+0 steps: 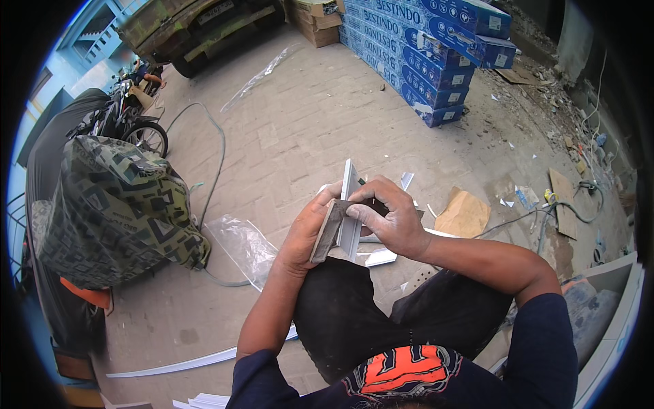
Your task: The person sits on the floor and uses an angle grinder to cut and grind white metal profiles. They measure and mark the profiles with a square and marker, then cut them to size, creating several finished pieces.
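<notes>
Just above my knees, a short white profiled strip stands on end between my hands. A flat, worn grey block lies against it. My left hand is closed round the block and strip from the left, its fingertips behind them. My right hand is closed at the upper middle of the strip, thumb pressed near the block's top, index finger bent over a dark piece that is mostly hidden by the fingers; I cannot make out what it is.
Offcuts, brown paper, plastic and a hose lie around me. A camouflage-covered bundle and motorcycle stand left, a truck and stacked blue boxes ahead. Long white strips lie lower left.
</notes>
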